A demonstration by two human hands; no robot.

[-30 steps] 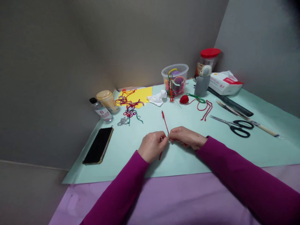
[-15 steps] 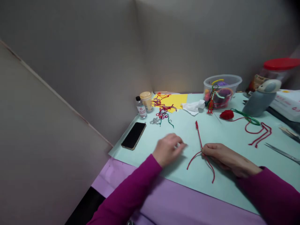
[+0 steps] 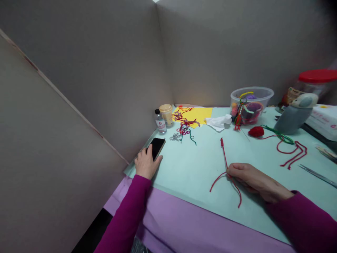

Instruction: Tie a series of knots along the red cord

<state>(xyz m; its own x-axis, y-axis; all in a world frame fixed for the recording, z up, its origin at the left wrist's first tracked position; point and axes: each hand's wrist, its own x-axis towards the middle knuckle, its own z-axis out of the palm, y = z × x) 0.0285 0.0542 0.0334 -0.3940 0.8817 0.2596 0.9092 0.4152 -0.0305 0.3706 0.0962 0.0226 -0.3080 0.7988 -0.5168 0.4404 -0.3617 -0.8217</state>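
Observation:
My left hand lies over the black smartphone at the table's left edge, its thumb along the right side and its fingers across the top and left side. The phone's lower half is hidden beneath the hand. Between the thumb and forefinger of my right hand a red cord is pinched. The cord stretches away from me over the table to a thicker knotted end. Two loose tails of it spread toward me below the fingers.
Metal rings and a small bottle stand near a lidded cup. Thread scraps lie on yellow paper. Further right are a tissue, a clear tub, red yarn, a grey bird-shaped holder and tweezers.
My left hand has moved left from beside the cord onto the smartphone. My right hand keeps its pinch on the red cord in the same place.

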